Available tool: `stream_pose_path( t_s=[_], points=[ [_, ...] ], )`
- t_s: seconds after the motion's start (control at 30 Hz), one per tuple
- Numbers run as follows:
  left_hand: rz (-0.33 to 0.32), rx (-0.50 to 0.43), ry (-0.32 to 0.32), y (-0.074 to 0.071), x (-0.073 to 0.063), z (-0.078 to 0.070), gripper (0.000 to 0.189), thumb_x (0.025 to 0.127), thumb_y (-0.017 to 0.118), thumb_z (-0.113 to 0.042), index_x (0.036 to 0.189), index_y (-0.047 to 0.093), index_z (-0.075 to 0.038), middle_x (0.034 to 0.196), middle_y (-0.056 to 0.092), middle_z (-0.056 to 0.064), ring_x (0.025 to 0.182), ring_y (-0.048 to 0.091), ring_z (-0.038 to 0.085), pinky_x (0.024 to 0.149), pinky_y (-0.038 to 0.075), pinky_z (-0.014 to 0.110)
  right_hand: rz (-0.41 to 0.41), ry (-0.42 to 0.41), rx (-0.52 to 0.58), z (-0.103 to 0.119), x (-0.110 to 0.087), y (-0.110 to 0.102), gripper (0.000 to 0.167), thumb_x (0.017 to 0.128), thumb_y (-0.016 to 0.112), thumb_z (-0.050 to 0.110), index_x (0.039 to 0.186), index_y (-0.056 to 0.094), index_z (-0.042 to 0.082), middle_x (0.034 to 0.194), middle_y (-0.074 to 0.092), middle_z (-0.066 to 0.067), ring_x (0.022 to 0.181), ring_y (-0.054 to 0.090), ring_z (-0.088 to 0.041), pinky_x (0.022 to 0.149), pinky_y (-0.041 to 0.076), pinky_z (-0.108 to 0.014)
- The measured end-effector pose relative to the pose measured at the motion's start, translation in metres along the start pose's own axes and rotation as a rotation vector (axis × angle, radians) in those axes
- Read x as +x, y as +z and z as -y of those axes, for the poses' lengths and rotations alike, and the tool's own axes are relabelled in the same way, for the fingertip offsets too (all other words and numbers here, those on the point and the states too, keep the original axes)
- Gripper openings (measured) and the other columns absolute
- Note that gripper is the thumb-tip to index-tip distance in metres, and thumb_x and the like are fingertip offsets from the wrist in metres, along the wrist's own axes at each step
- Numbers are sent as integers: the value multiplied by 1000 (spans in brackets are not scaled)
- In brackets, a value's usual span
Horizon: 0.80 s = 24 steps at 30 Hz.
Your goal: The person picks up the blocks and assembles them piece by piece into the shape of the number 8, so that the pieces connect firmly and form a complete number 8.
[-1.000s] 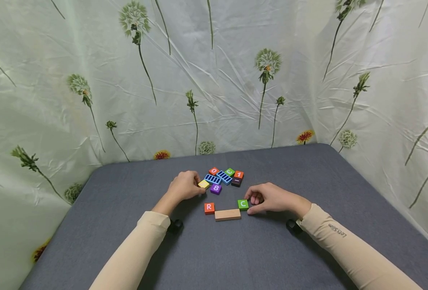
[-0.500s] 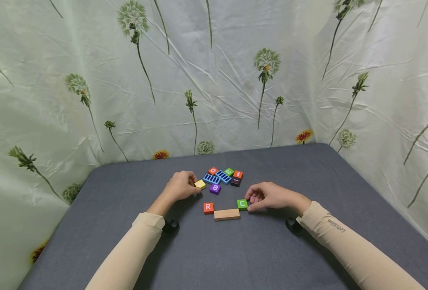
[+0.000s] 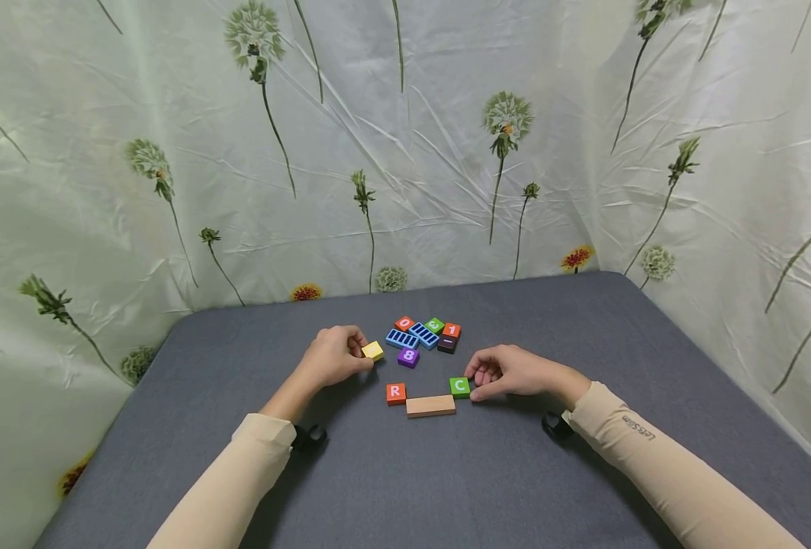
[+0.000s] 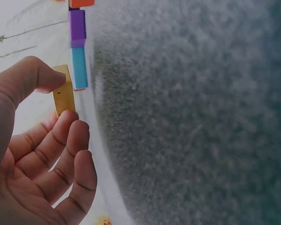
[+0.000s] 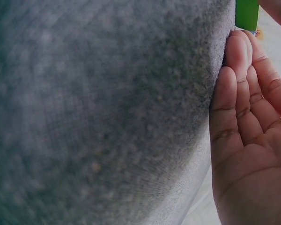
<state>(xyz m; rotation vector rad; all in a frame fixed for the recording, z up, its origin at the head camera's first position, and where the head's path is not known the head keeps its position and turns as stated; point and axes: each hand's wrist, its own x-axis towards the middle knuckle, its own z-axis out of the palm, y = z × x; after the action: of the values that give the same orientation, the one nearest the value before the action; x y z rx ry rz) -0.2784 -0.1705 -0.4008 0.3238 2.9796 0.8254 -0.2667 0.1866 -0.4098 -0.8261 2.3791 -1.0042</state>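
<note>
My left hand (image 3: 335, 357) pinches a small yellow block (image 3: 373, 351) between thumb and fingers, left of the group of coloured blocks. In the left wrist view the thumb presses one end of the yellow block (image 4: 64, 91) and a fingertip meets the other. My right hand (image 3: 518, 371) rests at the right side of a green block with a letter C (image 3: 459, 387), fingers loosely bent and fingertips right at its edge. A plain wooden block (image 3: 430, 406) lies between that one and an orange block with a letter R (image 3: 395, 393).
Behind lie a purple 8 block (image 3: 408, 357), two blue barred blocks (image 3: 423, 335), a dark block (image 3: 448, 344), and orange and green number blocks (image 3: 435, 325). The grey cloth-covered table (image 3: 432, 488) meets a flower-printed curtain (image 3: 432, 152) at the back.
The left hand has drawn the yellow block leftward, away from the purple and blue blocks. The right hand and the green C block have stayed in place.
</note>
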Motion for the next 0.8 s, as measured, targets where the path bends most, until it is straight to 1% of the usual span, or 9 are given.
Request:
stream_pose_path(
  t_s=[0.1, 0.33, 0.47, 0.6, 0.8],
  points=[
    [-1, -11, 9, -3, -5, -3, 23, 82, 86, -22, 97, 71, -14, 86, 69, -1, 76, 60, 15, 72, 47, 31, -2, 1, 2, 0, 0, 0, 30, 94, 84, 22, 115, 70, 5, 94, 67, 2, 86, 60, -9, 76, 51, -21],
    [-5, -27, 79, -7, -14, -16, 22, 83, 86, -21, 99, 72, -14, 85, 70, -2, 73, 59, 12, 72, 48, 31, -3, 6, 6, -1, -1, -2, 30, 94, 84, 23, 115, 70, 4, 95, 67, 1, 85, 61, -9, 76, 52, -22],
    [6, -39, 98, -8, -21, -24, 23, 83, 86, -19, 99, 72, -14, 85, 69, -3, 73, 60, 12, 72, 48, 31, 3, -1, 16, -1, -1, -1, 32, 94, 84, 22, 115, 70, 3, 94, 67, 0, 86, 60, -10, 76, 51, -22],
    [23, -36, 139, -8, -30, -30, 23, 83, 86, -19, 99, 71, -15, 85, 69, -4, 74, 60, 11, 72, 49, 31, 2, -1, 17, -1, -1, 0, 31, 94, 84, 22, 115, 70, 3, 94, 66, 1, 86, 60, -10, 76, 51, -22],
    [34, -24, 202, -7, -47, -36, 23, 82, 86, -18, 98, 70, -17, 82, 68, -8, 74, 60, 7, 71, 51, 29, -7, 20, 10, -3, -1, 0, 30, 94, 84, 25, 114, 71, 6, 93, 66, 3, 86, 60, -11, 76, 50, -21]
  ],
)
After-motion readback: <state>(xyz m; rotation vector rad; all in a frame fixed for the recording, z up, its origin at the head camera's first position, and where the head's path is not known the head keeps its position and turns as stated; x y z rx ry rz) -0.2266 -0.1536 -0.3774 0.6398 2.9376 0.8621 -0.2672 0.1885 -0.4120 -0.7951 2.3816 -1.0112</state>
